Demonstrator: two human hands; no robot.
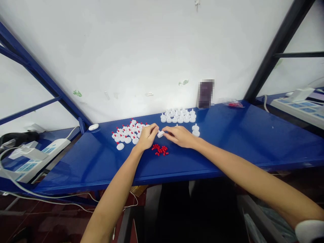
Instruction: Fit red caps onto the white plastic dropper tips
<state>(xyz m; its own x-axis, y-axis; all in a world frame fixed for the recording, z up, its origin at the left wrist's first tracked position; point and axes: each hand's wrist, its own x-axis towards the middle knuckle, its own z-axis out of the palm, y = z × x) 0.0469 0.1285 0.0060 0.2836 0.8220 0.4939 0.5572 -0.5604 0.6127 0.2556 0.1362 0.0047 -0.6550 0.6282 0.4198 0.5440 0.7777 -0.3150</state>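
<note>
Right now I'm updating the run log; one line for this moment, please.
left hand, right hand: at white cap; red tips: loose cluster; red-tipped caps: leftward

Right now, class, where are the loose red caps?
In the head view, the red caps lie on the blue table, just below the held white piece and right of the red-tipped pieces.

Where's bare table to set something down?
The blue table looks bare right of the white nozzle pair, behind the right forearm, and at front left, bounded by red-tipped nozzles and left forearm. The middle is crowded: left hand, right hand, loose red caps, plain nozzles behind.
</note>
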